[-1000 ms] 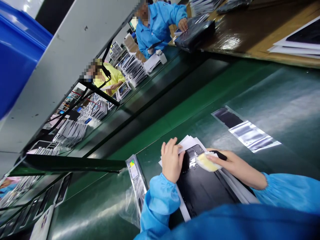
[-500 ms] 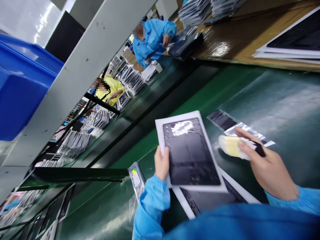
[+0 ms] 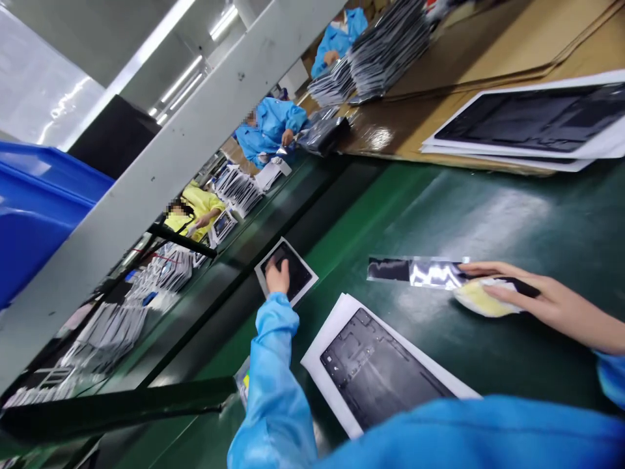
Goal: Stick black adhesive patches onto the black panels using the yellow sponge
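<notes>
My left hand (image 3: 278, 277) reaches out over a dark tablet-sized panel on a white sheet (image 3: 301, 281). Its fingers are apart and lie on the panel's face. My right hand (image 3: 532, 290) is closed round a yellow-and-white pad (image 3: 481, 298); something black shows between thumb and fingers. The extended index finger is at the right end of a clear film strip with a dark section (image 3: 389, 269), which lies on the green surface. Closer to me, a dark tablet back shell (image 3: 385, 371) with moulded ribs lies on white sheets. My blue clothing hides its near end.
More dark panels on white sheets (image 3: 527, 120) lie at the right on brown cardboard (image 3: 488, 45). A grey beam (image 3: 195, 124) crosses the upper left, beside a blue bin (image 3: 43, 208). Co-workers in blue (image 3: 268, 127) and yellow (image 3: 202, 202) sit beyond, near stacked sheets.
My left hand has carried the panel on its white sheet away to the left and laid it down, uncovering the shell. My right hand keeps the pad and has shifted right; the view has turned.
</notes>
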Demonstrator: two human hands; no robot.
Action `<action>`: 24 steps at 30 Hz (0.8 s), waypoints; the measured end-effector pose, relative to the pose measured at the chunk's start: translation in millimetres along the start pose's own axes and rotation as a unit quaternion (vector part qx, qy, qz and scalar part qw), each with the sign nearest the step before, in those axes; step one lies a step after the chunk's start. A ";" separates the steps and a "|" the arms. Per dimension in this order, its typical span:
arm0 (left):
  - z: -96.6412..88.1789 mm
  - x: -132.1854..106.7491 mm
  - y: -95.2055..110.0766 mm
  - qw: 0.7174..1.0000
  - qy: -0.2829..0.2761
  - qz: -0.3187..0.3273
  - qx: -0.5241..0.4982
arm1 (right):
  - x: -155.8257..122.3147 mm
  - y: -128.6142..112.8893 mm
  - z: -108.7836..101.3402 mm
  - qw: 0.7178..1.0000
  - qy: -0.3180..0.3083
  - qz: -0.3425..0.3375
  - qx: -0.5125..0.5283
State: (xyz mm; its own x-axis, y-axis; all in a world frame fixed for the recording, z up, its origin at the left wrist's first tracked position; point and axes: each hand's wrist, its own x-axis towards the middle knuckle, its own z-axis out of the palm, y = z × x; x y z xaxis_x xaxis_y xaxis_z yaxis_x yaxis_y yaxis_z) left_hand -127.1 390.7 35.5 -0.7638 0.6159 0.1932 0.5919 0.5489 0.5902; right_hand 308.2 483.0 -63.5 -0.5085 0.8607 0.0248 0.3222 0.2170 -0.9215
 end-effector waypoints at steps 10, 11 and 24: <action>113.7 -164.7 99.0 0.853 -0.257 0.434 0.132 | -32.4 -13.1 -12.3 0.996 -0.038 0.005 -0.080; 116.6 -165.5 100.6 0.855 -0.268 0.422 0.140 | -36.9 -11.0 -12.2 0.994 -0.055 0.007 -0.093; 113.8 -181.4 129.3 0.903 -0.248 0.342 0.082 | 19.3 -32.2 17.5 0.951 -0.261 -0.123 -0.112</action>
State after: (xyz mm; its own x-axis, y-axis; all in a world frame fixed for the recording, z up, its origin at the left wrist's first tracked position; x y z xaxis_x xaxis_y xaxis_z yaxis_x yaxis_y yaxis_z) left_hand 117.2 414.3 -12.4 -0.0198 0.9974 0.0691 0.9423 -0.0045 0.3347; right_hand 274.0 484.6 -40.1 -0.8985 0.4385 -0.0215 0.2756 0.5253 -0.8051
